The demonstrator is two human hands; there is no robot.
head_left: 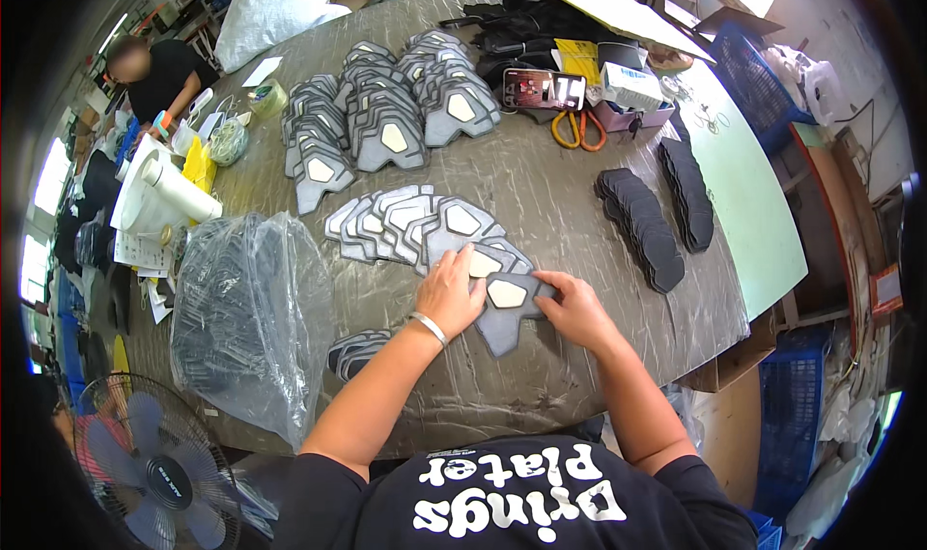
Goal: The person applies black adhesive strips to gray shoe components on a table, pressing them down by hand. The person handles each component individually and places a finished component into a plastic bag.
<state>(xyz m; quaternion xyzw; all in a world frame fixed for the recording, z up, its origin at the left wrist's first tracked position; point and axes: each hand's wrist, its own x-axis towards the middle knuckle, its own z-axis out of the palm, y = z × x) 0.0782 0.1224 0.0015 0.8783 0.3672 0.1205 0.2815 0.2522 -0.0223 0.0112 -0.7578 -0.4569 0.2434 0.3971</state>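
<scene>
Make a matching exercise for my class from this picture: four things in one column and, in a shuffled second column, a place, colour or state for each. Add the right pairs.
Things
1. Front grey piece with a pale patch
2. Scissors
3. Clear plastic bag
4. Fan

Descriptions
A. Off the table, at the picture's lower left
B. Between the left hand and the right hand
C. Orange-handled, lying near the phone
D. On the table's left side, with dark pieces inside

Right pairs: 1-B, 2-C, 3-D, 4-A
</scene>
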